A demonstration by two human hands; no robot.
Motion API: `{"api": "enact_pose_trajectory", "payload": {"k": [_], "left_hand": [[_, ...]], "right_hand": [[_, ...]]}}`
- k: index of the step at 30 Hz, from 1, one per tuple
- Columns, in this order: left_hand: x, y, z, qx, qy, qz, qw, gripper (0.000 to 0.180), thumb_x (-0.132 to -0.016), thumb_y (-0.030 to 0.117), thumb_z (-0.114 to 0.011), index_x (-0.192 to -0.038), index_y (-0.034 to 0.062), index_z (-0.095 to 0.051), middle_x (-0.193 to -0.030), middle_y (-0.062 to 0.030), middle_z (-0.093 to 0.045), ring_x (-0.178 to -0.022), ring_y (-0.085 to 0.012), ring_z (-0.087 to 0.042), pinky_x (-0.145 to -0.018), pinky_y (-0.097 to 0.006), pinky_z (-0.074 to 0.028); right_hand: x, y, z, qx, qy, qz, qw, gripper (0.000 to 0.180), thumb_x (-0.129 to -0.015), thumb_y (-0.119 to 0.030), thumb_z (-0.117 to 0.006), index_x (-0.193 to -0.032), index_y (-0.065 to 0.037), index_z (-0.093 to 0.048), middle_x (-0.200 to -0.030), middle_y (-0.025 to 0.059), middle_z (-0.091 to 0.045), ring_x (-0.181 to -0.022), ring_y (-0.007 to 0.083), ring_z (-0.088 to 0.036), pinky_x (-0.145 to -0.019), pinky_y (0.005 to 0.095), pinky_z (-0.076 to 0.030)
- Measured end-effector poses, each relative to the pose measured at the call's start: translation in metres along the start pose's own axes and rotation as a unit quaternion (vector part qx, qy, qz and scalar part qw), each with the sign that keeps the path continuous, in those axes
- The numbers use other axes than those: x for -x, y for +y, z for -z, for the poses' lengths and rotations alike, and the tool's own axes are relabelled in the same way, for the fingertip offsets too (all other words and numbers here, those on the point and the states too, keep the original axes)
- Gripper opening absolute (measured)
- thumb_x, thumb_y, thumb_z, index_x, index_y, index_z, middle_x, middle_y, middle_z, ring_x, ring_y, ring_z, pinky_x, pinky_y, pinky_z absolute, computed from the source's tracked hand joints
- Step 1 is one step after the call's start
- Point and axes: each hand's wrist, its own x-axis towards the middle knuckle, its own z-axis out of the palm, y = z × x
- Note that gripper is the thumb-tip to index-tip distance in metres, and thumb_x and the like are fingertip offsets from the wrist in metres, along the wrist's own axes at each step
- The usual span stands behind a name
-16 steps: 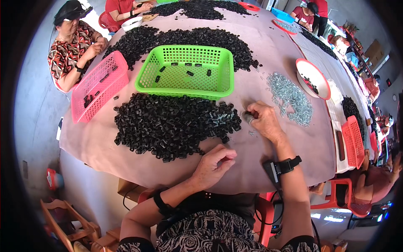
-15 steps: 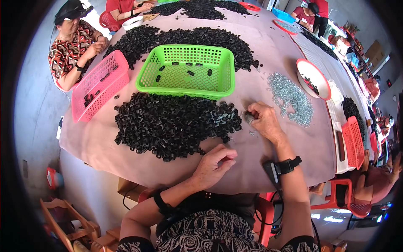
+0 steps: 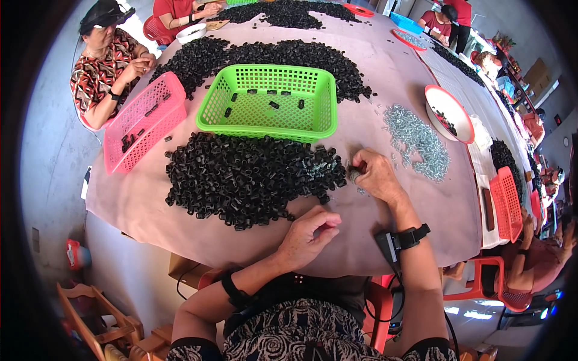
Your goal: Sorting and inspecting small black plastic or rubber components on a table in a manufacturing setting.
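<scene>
In front of me lies a heap of small black plastic parts, with several silver screws on its right side. My right hand is beside the heap's right edge, low over the cloth, its fingers curled together with the tips pointing down. A few loose screws lie by its fingertips; what it grips is hidden. Nearer to me, below the heap, my left hand hovers or rests at the table's edge. Its thumb and fingers are pressed together, and I cannot make out what is between them.
Behind the heap stands a green basket holding several black parts. A pink basket is at the left. To the right are a screw pile and a white bowl with a red rim. Other people sit around the pink-clothed table.
My right hand has turned slightly and dipped its fingertips toward the cloth and the loose screws. My left hand has stayed nearly still.
</scene>
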Motion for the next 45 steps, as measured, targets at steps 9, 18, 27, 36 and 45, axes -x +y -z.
{"api": "enact_pose_trajectory", "payload": {"k": [9,18,27,36,45], "left_hand": [[0.000,-0.001,0.004,0.097,0.021,0.042,0.994,0.017,-0.088,0.000,-0.056,-0.105,0.0008,-0.056,-0.090,-0.0018,-0.053,-0.084,-0.0078,-0.055,-0.074,-0.022,-0.047],[-0.004,0.007,0.012,0.319,0.061,0.160,0.932,0.025,-0.097,0.021,-0.046,-0.110,0.0014,-0.054,-0.091,-0.0029,-0.055,-0.081,-0.0102,-0.055,-0.068,-0.024,-0.049],[-0.002,0.002,0.019,0.352,-0.018,0.229,0.907,0.028,-0.097,0.026,-0.045,-0.105,0.0018,-0.059,-0.081,-0.0020,-0.053,-0.070,-0.0087,-0.051,-0.058,-0.023,-0.046],[-0.003,0.001,0.018,0.332,0.053,0.213,0.917,0.022,-0.093,0.012,-0.051,-0.111,0.0017,-0.058,-0.093,-0.0044,-0.056,-0.079,-0.0117,-0.055,-0.063,-0.027,-0.047],[-0.005,0.001,0.017,0.306,0.061,0.205,0.928,0.020,-0.091,0.009,-0.054,-0.109,0.0014,-0.059,-0.092,-0.0049,-0.057,-0.080,-0.0118,-0.059,-0.065,-0.025,-0.052]], "right_hand": [[0.014,-0.021,0.002,-0.022,0.011,-0.003,1.000,0.018,-0.062,0.008,-0.058,-0.077,0.000,-0.051,-0.072,0.0096,-0.055,-0.061,0.0207,-0.053,-0.057,0.0316,-0.044],[0.042,-0.081,0.005,-0.175,-0.039,0.087,0.980,0.023,-0.064,0.008,-0.064,-0.082,-0.003,-0.055,-0.074,0.0048,-0.054,-0.063,0.0162,-0.054,-0.058,0.0271,-0.045],[0.064,-0.092,-0.013,-0.171,0.011,0.134,0.976,0.032,-0.067,0.009,-0.065,-0.094,-0.005,-0.056,-0.083,0.0054,-0.056,-0.071,0.0171,-0.056,-0.060,0.0292,-0.047],[0.048,-0.033,0.004,-0.190,0.050,-0.028,0.980,0.027,-0.071,0.010,-0.060,-0.094,-0.003,-0.060,-0.079,0.0099,-0.059,-0.070,0.0197,-0.059,-0.064,0.0295,-0.048],[0.026,-0.019,0.006,0.048,0.051,0.088,0.994,0.021,-0.069,0.010,-0.056,-0.086,-0.001,-0.060,-0.077,0.0155,-0.055,-0.078,0.0341,-0.056,-0.070,0.0389,-0.046]]}}
